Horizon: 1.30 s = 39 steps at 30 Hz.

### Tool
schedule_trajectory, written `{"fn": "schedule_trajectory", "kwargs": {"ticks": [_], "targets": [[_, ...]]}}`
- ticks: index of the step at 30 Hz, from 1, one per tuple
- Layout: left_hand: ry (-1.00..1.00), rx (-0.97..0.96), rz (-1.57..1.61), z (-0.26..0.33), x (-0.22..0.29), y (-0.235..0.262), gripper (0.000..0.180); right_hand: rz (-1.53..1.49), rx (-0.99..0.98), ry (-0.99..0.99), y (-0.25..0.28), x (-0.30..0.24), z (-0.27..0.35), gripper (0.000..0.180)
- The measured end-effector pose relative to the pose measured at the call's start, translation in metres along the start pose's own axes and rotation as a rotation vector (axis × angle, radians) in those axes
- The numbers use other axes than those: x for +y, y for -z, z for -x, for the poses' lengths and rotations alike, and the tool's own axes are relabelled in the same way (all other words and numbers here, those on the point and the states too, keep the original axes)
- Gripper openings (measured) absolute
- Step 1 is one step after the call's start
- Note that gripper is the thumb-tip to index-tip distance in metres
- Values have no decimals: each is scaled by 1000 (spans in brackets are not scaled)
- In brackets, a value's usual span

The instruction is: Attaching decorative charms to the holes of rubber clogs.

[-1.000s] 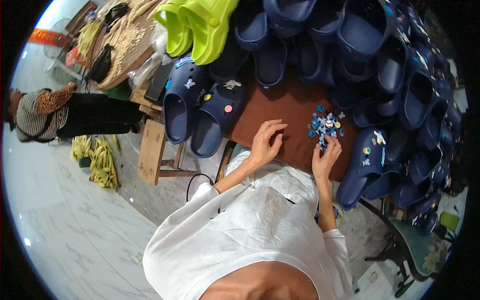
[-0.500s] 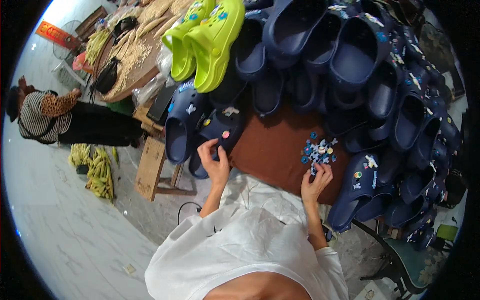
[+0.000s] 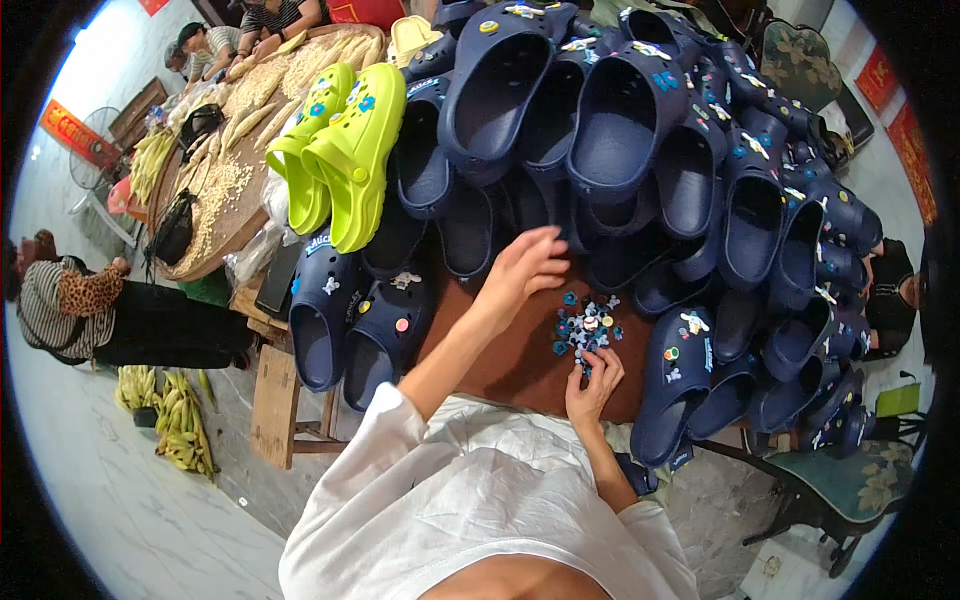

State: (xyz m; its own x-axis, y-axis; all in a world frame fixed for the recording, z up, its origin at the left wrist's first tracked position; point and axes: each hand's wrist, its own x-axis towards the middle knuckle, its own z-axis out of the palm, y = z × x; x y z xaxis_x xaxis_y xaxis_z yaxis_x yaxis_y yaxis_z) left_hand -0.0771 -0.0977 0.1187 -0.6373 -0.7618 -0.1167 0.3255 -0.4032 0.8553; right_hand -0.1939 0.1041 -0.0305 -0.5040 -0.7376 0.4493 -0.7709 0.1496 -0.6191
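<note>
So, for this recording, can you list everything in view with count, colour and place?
Charms: small pile, mostly blue and white, on the worktop
Clogs: many overlapping, navy, ahead and to both sides
Bright clogs: two, lime green, upper left
Worktop: one, brown, before the person
Round table: one, brown, upper left, bearing pale kernels
Bench: one, wooden brown, left
Corn: a heap, yellow-green, left floor
Fan: one, greyish, far left
Banners: several, red, walls
Chair: one, greenish, lower right
Other people: at least four, dark or striped clothes, edges
Shirt: one, white, lower centre
Left hand: one, bare, above the worktop
Right hand: one, bare, at the charms
</note>
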Motion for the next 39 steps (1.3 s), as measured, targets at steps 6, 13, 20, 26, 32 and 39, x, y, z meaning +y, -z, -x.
{"fn": "schedule_trajectory", "kwargs": {"ticks": [6, 13, 20, 26, 32, 39], "targets": [[101, -5, 201, -65, 36, -49, 57, -26, 28, -22, 1, -1, 4, 21], [65, 47, 213, -80, 24, -44, 29, -36, 52, -20, -2, 2, 5, 21], [162, -4, 92, 0, 10, 3, 32, -38, 92, -24, -4, 7, 3, 22], [331, 8, 20, 116, -11, 57, 53, -129, 125, -23, -4, 13, 9, 25], [526, 147, 7, 197, -67, 121, 51, -103, 92, -55, -2, 10, 9, 25], [523, 410, -17, 258, -95, 138, 46, -67, 89, -55, 0, 9, 6, 23]]}}
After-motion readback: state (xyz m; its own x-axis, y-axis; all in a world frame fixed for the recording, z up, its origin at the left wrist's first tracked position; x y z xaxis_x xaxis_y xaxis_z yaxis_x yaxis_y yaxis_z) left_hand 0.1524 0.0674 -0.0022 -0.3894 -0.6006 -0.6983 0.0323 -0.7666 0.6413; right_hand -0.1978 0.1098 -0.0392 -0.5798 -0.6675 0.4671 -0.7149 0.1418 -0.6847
